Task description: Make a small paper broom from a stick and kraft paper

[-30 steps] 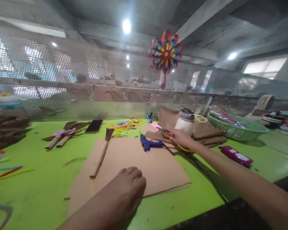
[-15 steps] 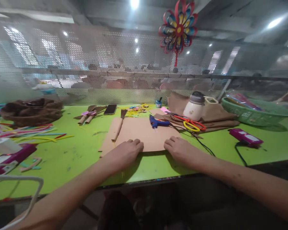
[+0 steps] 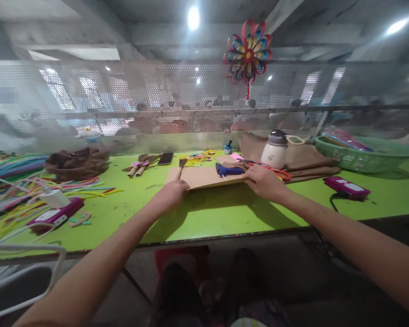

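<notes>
A tan cardboard sheet is held at its near edge by both my hands, and that edge is raised off the green table, with a shadow beneath. My left hand grips the near left corner, fingers closed. At the near right corner, my right hand pinches the edge. On the sheet lie a blue hot glue gun and a small brush-like bundle in rolled brown paper. My left hand hides the lower end of this bundle. Red-handled scissors are partly hidden behind my right hand.
Brown folded material and a pale bottle stand behind my right hand. Farther right are a green basket and a purple power strip. Pipe cleaners, another purple strip and a phone lie leftward.
Both hands have carried the cardboard away from the table's front edge, lifting its near side. The glue gun and brush-like bundle have travelled with it. The camera view has shifted too.
</notes>
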`<state>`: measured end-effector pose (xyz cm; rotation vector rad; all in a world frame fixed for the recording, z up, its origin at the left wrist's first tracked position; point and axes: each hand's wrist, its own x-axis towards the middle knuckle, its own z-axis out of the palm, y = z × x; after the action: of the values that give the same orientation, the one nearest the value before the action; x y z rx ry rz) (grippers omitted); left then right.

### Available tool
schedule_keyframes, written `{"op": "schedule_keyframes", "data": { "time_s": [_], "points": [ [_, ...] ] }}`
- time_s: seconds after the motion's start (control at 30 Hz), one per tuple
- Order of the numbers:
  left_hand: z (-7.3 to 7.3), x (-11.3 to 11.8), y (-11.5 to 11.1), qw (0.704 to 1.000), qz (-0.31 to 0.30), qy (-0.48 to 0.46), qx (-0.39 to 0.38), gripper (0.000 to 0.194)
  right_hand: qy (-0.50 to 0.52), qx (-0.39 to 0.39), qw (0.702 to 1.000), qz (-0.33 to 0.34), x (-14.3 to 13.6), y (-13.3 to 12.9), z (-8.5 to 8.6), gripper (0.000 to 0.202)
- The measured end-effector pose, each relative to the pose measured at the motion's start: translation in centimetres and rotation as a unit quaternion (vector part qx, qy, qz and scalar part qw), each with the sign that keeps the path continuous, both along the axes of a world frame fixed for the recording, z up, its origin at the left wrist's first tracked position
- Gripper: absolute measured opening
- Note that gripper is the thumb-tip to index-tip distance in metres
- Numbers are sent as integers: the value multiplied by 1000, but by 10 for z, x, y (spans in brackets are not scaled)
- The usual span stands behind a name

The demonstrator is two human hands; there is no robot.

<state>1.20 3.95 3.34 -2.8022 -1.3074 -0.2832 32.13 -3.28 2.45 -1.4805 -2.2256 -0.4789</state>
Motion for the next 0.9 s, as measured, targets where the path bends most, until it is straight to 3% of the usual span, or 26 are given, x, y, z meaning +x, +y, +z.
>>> {"op": "schedule_keyframes", "data": {
  "time_s": [0.13,0.3,0.43,0.57,0.7,0.77,0.83,0.9],
  "points": [
    [-8,0,-2,998,-52,39,2,28,-11,-52,997,47,1,-16,-16,23],
    [-27,-4,-3,998,-34,48,26,28,9,-107,989,101,1,-29,-34,22],
    [-28,-5,-3,998,-16,44,32,26,69,-89,986,123,1,-18,-34,27],
    [-19,-8,-8,998,-47,44,16,24,133,-99,978,129,4,-7,-34,23],
    [0,-9,-13,996,-86,24,-24,58,164,-99,974,122,8,0,-34,26],
    [9,-6,-11,997,-74,34,-6,48,178,-83,974,112,9,5,-32,25],
    [16,-1,-6,996,-54,65,18,26,189,-57,975,102,10,9,-27,24],
    [21,3,-1,996,-21,71,43,25,199,-31,975,94,8,10,-21,22]
  ]
}}
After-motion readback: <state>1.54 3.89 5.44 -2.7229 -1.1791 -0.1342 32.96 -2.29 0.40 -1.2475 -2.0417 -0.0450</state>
